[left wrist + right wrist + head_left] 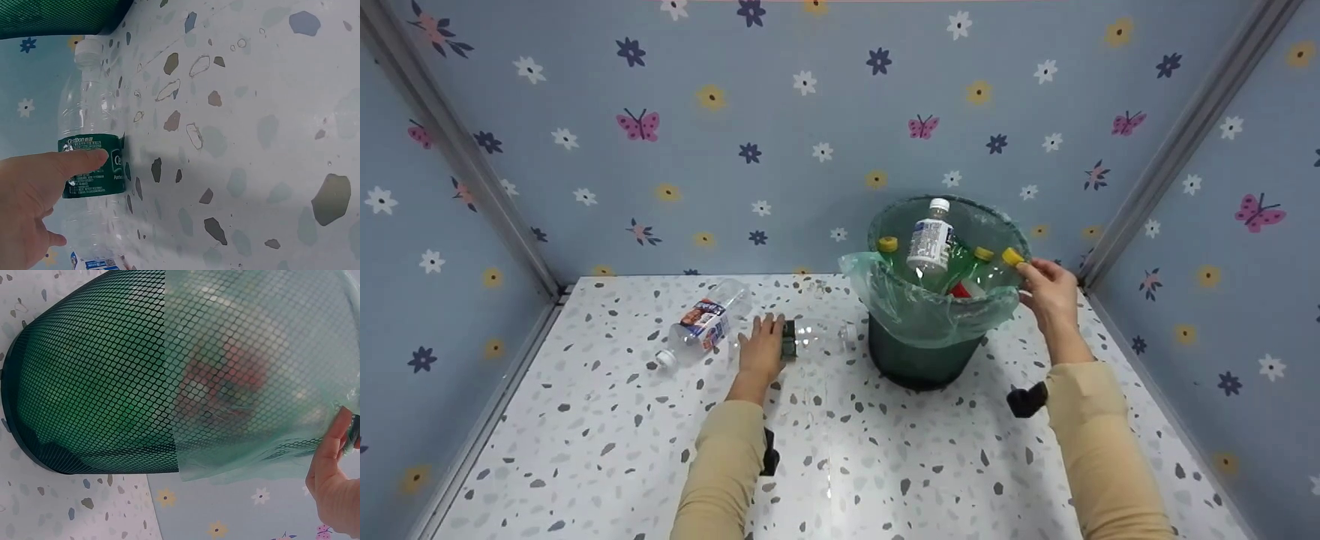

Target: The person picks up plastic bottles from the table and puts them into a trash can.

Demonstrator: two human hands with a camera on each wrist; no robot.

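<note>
A person's left hand [761, 350] lies over a clear bottle [819, 337] that rests on its side on the speckled bench [840, 465], left of centre and towards the back edge. The bottle sits beneath the hand, its base end under the palm and fingers, while its neck and white cap [89, 52] point towards the right edge of the bench. One digit stretches across the green label [93, 183], touching it; the fingers on the far side are mostly hidden, so one cannot tell whether they close round the bottle. The right hand [1051, 291] has its thumb and finger together on the edge of a thin green bag [937, 326], pinching it at the right side of the bin's rim. A yellow cap [1012, 256] is just beside those fingertips, inside the rim. The dark green mesh bin [919, 367] stands upright near the back edge, right of centre, with the bag folded over its rim. Within it a white-capped bottle [931, 240] leans on top of green bottles [960, 262], and a red piece [961, 289] shows near the front. A second clear bottle with a colourful label [704, 324] lies slantwise to the left of the left hand, its base near the back edge and its cap towards the left edge. Behind the bench rises a blue flowered wall [780, 217].
</note>
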